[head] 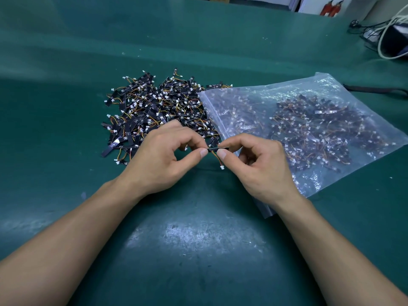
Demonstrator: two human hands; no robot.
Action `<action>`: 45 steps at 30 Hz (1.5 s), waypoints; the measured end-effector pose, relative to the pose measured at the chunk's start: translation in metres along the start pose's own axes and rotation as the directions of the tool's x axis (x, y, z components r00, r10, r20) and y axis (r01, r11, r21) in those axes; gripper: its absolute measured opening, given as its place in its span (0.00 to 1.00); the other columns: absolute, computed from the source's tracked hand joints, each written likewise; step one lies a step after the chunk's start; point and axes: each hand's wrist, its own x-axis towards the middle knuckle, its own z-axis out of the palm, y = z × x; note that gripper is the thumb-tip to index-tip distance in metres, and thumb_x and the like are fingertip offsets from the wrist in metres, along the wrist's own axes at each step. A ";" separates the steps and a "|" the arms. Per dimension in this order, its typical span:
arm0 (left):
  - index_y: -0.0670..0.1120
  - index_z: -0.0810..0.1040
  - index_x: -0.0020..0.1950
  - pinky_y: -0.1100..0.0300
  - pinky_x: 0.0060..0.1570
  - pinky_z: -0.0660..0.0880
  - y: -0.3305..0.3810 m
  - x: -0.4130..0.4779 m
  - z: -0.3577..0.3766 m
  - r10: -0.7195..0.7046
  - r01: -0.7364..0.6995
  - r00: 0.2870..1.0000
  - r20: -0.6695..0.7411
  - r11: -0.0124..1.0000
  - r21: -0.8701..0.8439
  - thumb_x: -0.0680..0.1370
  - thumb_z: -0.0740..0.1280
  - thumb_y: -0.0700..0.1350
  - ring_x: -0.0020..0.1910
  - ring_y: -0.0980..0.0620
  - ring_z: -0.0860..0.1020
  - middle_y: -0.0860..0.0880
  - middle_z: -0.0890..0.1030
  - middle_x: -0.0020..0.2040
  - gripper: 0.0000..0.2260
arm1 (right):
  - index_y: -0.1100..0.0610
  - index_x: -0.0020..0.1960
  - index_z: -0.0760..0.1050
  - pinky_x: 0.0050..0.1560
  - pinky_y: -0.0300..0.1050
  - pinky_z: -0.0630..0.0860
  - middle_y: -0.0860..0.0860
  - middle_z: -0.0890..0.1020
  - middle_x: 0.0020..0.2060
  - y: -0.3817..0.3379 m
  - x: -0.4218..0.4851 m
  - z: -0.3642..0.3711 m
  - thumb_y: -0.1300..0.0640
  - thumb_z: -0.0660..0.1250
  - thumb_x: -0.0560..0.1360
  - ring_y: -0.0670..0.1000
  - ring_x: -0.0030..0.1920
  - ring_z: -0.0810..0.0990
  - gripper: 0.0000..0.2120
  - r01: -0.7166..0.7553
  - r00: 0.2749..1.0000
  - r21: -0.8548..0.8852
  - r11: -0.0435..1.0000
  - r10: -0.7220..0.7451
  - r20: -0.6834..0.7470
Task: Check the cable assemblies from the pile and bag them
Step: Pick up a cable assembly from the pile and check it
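Pile [163, 109] on table [66, 107] left of bag [309, 129]; both hands' assembly [217, 149] in front

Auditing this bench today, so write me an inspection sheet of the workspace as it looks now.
Surface: green mat, scuffed and shiny near the person.
Job's things: loose pile of cable assemblies left of a clear zip bag partly filled with more; one held assembly, its white connector hanging.
Clutter: dark strap on the mat beside the bag; pale specks.
Grippers: left hand and right hand each pinch an end of the held assembly.
Cables: white cable and black leads at the far right.
Surroundings: red objects beyond the far edge, too blurred to name.
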 end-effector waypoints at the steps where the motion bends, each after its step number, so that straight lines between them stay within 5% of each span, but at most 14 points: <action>1: 0.45 0.83 0.44 0.59 0.43 0.74 0.000 0.000 0.000 0.001 -0.001 1.000 -0.005 1.000 -0.003 0.77 0.71 0.43 0.43 0.53 0.76 0.55 0.82 0.41 0.03 | 0.46 0.43 0.82 0.30 0.30 0.65 0.35 0.81 0.31 0.000 0.000 0.000 0.52 0.73 0.74 0.43 0.25 0.71 0.02 0.001 1.000 -0.002 1.000 -0.001 0.004; 14: 0.49 0.84 0.49 0.68 0.46 0.70 0.001 0.000 0.001 -0.025 0.025 0.999 0.024 0.999 -0.028 0.77 0.69 0.50 0.45 0.58 0.75 0.58 0.82 0.43 0.07 | 0.54 0.40 0.84 0.31 0.32 0.63 0.38 0.77 0.28 0.002 0.002 -0.004 0.56 0.73 0.75 0.44 0.25 0.70 0.06 0.020 0.999 -0.030 0.999 -0.019 0.027; 25: 0.46 0.83 0.45 0.59 0.44 0.74 0.001 0.000 0.001 -0.026 0.027 0.999 0.035 1.000 -0.013 0.78 0.69 0.47 0.43 0.55 0.75 0.56 0.81 0.40 0.06 | 0.52 0.40 0.84 0.31 0.34 0.66 0.40 0.80 0.31 0.003 0.001 -0.003 0.55 0.73 0.75 0.43 0.26 0.71 0.05 0.016 0.999 -0.021 1.000 -0.015 0.048; 32: 0.47 0.84 0.47 0.64 0.45 0.72 0.002 0.000 0.001 -0.042 0.043 0.999 0.031 0.998 -0.046 0.77 0.67 0.52 0.43 0.57 0.76 0.62 0.80 0.43 0.10 | 0.51 0.40 0.84 0.31 0.32 0.64 0.40 0.80 0.30 0.002 0.001 -0.002 0.56 0.73 0.75 0.43 0.26 0.70 0.05 0.016 1.000 -0.008 1.000 -0.016 0.018; 45: 0.46 0.84 0.46 0.60 0.44 0.73 0.001 0.001 0.000 -0.008 0.009 1.000 0.027 1.000 -0.008 0.77 0.71 0.45 0.43 0.54 0.76 0.59 0.81 0.42 0.04 | 0.50 0.40 0.83 0.30 0.35 0.65 0.44 0.80 0.30 0.001 0.000 -0.002 0.57 0.73 0.75 0.47 0.26 0.70 0.06 0.008 0.999 -0.028 1.000 -0.007 0.040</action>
